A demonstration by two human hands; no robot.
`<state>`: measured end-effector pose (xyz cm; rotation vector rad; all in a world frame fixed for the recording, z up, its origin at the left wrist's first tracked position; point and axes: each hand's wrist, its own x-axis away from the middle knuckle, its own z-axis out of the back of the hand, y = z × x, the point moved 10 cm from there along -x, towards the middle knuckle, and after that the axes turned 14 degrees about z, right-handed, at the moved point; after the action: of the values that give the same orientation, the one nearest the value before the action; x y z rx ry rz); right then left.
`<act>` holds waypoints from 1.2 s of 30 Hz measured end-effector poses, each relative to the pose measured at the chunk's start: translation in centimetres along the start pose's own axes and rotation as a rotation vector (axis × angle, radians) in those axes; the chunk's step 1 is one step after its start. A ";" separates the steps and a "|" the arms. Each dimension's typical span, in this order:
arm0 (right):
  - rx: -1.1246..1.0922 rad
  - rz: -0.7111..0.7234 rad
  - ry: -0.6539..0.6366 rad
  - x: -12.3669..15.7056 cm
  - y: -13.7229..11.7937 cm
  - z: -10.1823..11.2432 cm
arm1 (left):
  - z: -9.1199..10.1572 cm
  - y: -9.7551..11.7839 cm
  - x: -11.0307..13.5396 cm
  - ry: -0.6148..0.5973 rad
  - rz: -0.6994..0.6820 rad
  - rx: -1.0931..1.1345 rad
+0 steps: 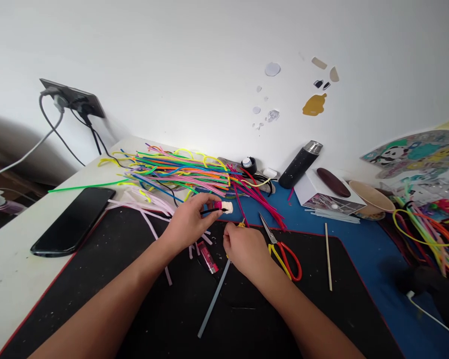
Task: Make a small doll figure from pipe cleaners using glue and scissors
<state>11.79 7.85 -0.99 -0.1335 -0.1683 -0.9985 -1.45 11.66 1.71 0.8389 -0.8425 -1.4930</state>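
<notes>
Pinched between the thumb and fingers of my left hand [194, 217] is a small fuzzy pink-and-white piece [224, 206], with a thin black strip beside it. My right hand [247, 247] is closed just to the right and lower. A translucent grey stick [214, 301], looking like a glue stick, runs from under its fingers down over the mat. A small yellow bit [241, 224] shows at the knuckles; whether the hand holds it is hidden. Between my wrists lies a pink lighter [208, 258]. Scissors [284, 253] with red and yellow handles rest right of my right hand.
Many coloured pipe cleaners [179, 169] are heaped behind the black mat [157, 319]. A phone [73, 222] lies left. Toward the back right stand a black flask [299, 164] and a white box [318, 192]. A wooden stick [328, 257] lies on the mat's right.
</notes>
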 end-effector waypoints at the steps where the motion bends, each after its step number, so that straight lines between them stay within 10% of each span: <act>1: -0.001 -0.001 0.002 0.1 0.0 0.0 | 0.0 0.0 0.0 0.002 -0.003 -0.008; 28: -0.150 -0.126 0.196 4.3 4.0 2.4 | -0.5 -0.2 0.0 0.004 -0.032 -0.024; 36: -0.161 -0.087 0.104 8.8 5.7 -1.0 | -0.2 -0.2 -0.2 0.003 -0.021 -0.015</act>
<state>21.36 3.42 -0.36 -0.2226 0.0014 -1.1033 -1.40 11.90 1.47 0.8414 -0.8215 -1.5144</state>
